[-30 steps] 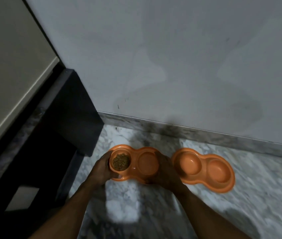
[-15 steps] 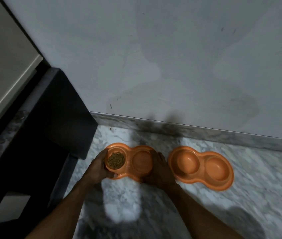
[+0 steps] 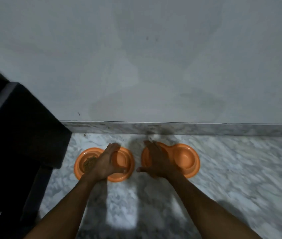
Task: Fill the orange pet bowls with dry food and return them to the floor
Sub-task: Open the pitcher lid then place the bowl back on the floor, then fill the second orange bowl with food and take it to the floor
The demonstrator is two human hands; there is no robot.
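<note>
Two orange double pet bowls lie side by side on the marble floor near the wall. The left bowl [image 3: 80,167] has brown dry food [image 3: 88,164] in its left compartment; its right compartment looks empty. My left hand [image 3: 104,164] lies spread over the middle of this bowl, fingers at the far rim and thumb at the near rim. The right bowl [image 3: 186,158] shows an empty right compartment. My right hand [image 3: 157,161] is flat and spread over its left compartment, hiding what is inside.
A dark cabinet [image 3: 21,135] stands close on the left, almost touching the left bowl. A marble skirting [image 3: 205,129] and a grey wall [image 3: 154,66] run right behind the bowls. Marble floor [image 3: 240,178] stretches to the right and towards me.
My right hand has left the left bowl and moved over the right bowl. My left hand has slid from the left bowl's left end to its middle. The camera has turned left.
</note>
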